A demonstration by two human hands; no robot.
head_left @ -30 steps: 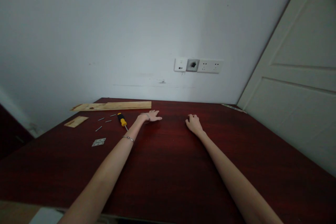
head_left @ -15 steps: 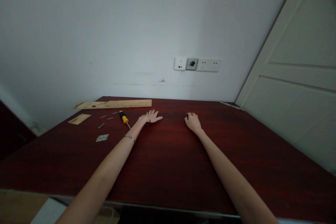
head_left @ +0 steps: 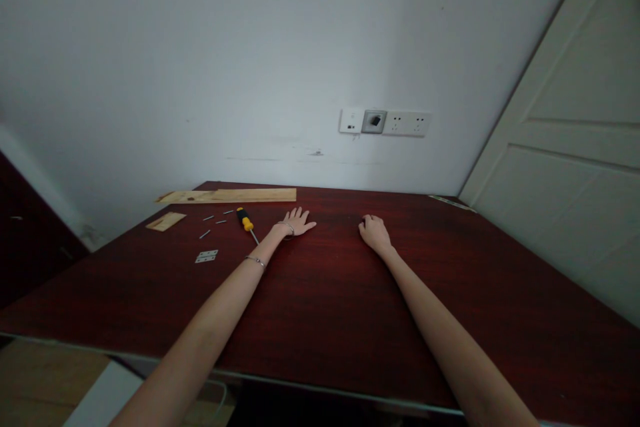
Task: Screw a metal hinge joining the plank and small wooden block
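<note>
My left hand [head_left: 299, 222] lies flat on the dark red table [head_left: 325, 287], fingers spread, holding nothing. A yellow-and-black screwdriver [head_left: 247, 222] lies just left of it. My right hand [head_left: 373, 232] rests palm down a little to the right, its fingers loosely curled onto the tabletop and holding nothing. Left of the screwdriver lie several loose screws [head_left: 213, 221], a small metal hinge [head_left: 207, 256] and a small wooden piece [head_left: 166, 221]. A long wooden plank [head_left: 227, 196] lies along the table's far edge by the wall.
A row of wall sockets [head_left: 385, 123] sits on the white wall behind the table. A white door [head_left: 575, 147] stands at the right. Dark furniture [head_left: 25, 233] is at the far left. The floor shows below the table's near edge.
The view has pulled back and shifted, so the table's near edge and more floor now show. Both hands stay resting in the same places on the tabletop.
</note>
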